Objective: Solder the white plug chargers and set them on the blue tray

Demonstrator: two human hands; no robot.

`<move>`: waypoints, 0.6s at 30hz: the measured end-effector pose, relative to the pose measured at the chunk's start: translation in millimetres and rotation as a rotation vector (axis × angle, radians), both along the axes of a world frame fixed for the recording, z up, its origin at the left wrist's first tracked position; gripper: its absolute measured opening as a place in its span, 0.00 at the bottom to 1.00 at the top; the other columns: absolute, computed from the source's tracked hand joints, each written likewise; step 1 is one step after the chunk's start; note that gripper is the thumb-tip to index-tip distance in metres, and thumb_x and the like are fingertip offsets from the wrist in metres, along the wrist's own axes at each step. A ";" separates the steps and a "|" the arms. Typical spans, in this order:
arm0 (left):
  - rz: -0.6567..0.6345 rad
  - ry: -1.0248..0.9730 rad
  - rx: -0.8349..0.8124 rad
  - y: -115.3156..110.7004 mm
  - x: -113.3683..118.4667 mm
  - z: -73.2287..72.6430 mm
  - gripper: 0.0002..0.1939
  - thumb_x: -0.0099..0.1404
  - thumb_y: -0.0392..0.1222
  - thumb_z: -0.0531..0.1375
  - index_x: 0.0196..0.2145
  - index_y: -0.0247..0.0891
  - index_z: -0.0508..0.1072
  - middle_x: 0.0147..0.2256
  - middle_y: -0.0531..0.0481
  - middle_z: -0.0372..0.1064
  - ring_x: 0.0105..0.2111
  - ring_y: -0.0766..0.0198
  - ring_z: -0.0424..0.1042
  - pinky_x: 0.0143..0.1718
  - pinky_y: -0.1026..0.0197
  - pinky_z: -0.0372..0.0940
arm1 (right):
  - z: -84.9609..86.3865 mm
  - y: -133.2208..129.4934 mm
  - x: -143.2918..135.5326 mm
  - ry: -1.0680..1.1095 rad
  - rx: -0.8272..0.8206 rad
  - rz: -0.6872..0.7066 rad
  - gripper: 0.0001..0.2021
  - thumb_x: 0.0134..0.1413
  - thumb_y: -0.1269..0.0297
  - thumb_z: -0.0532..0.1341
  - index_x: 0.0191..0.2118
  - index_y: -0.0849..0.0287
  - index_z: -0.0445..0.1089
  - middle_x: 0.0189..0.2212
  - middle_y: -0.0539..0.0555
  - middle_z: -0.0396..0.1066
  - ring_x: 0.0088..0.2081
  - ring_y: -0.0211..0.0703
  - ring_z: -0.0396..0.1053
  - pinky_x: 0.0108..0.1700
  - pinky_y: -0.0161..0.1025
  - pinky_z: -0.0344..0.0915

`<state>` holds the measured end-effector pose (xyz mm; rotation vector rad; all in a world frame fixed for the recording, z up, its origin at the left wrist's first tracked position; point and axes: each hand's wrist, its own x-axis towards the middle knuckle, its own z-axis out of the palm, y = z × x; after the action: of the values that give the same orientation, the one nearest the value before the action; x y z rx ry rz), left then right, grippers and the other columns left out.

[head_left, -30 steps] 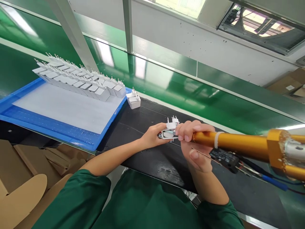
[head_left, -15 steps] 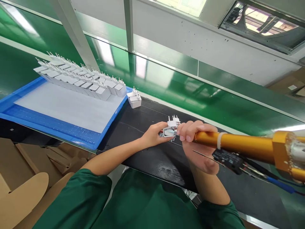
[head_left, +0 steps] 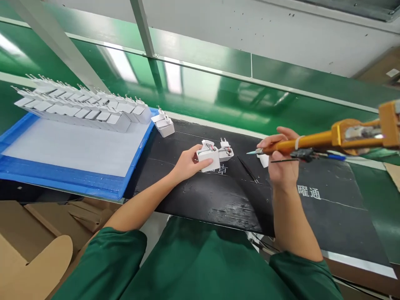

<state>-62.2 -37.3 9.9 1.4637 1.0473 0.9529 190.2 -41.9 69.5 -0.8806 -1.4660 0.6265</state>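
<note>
My left hand (head_left: 189, 165) grips a white plug housing (head_left: 208, 161), open at the top, with wires and a tilted cap showing. Touching or just behind its right side is a second open housing (head_left: 226, 154) with two pins standing up. My right hand (head_left: 283, 160) is wrapped round a gold dispensing tool (head_left: 281, 146), whose pale pointed tip faces left, above the black mat (head_left: 193, 200). Black tweezers (head_left: 246, 168) lie on the mat between my hands. Partly hidden behind my right fingers is another white piece (head_left: 264, 160).
At the left, a blue tray (head_left: 120, 183) with a white sheet bears rows of white plug housings (head_left: 84, 110). Two more housings (head_left: 164, 123) stand beside its right edge. Cardboard (head_left: 37, 250) lies below left. A green wall panel (head_left: 200, 89) runs behind the mat.
The right hand and the tool have moved right, away from the left hand. Tweezers and a second housing now show on the mat. The whole view has shifted to the right.
</note>
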 end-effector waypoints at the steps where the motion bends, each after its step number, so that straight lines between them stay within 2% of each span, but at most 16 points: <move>1: -0.001 0.000 -0.006 0.0 0.2 -0.8 0.24 0.56 0.55 0.65 0.45 0.36 0.74 0.35 0.49 0.74 0.32 0.62 0.72 0.33 0.64 0.67 | -0.2 2.7 8.7 -0.079 -0.026 -0.074 0.20 0.54 0.49 0.61 0.51 0.48 0.67 0.32 0.50 0.70 0.33 0.43 0.68 0.41 0.46 0.69; 5: 0.009 0.000 -0.014 1.2 0.4 -5.3 0.24 0.56 0.56 0.65 0.44 0.36 0.74 0.35 0.49 0.74 0.32 0.62 0.72 0.33 0.64 0.67 | -0.9 11.8 39.7 -0.389 -0.123 -0.362 0.22 0.59 0.51 0.56 0.56 0.54 0.61 0.44 0.57 0.69 0.40 0.44 0.69 0.49 0.51 0.67; 7: 0.009 -0.004 -0.015 1.7 0.4 -7.1 0.24 0.57 0.56 0.65 0.45 0.36 0.74 0.36 0.49 0.74 0.33 0.62 0.73 0.33 0.64 0.67 | -2.3 14.8 50.6 -0.480 -0.171 -0.460 0.24 0.58 0.54 0.57 0.58 0.57 0.58 0.48 0.60 0.68 0.45 0.47 0.69 0.49 0.51 0.68; 9: 0.008 0.006 -0.002 1.8 0.5 -6.9 0.25 0.57 0.56 0.65 0.46 0.37 0.73 0.37 0.48 0.75 0.33 0.61 0.73 0.34 0.63 0.68 | -5.0 16.2 57.8 -0.536 -0.186 -0.530 0.21 0.56 0.57 0.57 0.54 0.58 0.61 0.49 0.62 0.69 0.47 0.48 0.69 0.47 0.50 0.69; 11: 0.012 0.040 0.025 1.7 0.3 -4.5 0.25 0.57 0.54 0.65 0.47 0.37 0.73 0.37 0.48 0.75 0.34 0.61 0.73 0.34 0.63 0.68 | -10.2 15.8 62.5 -0.545 -0.160 -0.563 0.16 0.56 0.60 0.57 0.49 0.58 0.64 0.47 0.61 0.69 0.46 0.47 0.69 0.46 0.49 0.70; 13: 0.017 0.110 0.084 2.3 -1.2 -0.4 0.23 0.57 0.51 0.65 0.47 0.36 0.73 0.38 0.47 0.75 0.34 0.62 0.73 0.33 0.64 0.69 | -18.3 13.7 66.3 -0.515 -0.115 -0.557 0.15 0.57 0.61 0.56 0.49 0.57 0.65 0.46 0.60 0.69 0.47 0.47 0.69 0.47 0.50 0.70; 18: 0.053 0.365 0.227 9.5 -12.4 4.0 0.13 0.58 0.46 0.64 0.38 0.37 0.72 0.36 0.49 0.75 0.34 0.64 0.72 0.37 0.63 0.68 | -45.1 4.7 74.8 -0.396 -0.049 -0.501 0.21 0.56 0.60 0.58 0.56 0.54 0.63 0.51 0.58 0.63 0.55 0.48 0.64 0.56 0.53 0.68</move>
<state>-74.6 -27.8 13.9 1.8543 1.2762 0.8824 265.0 -37.2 24.4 -1.4091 -1.4946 0.1157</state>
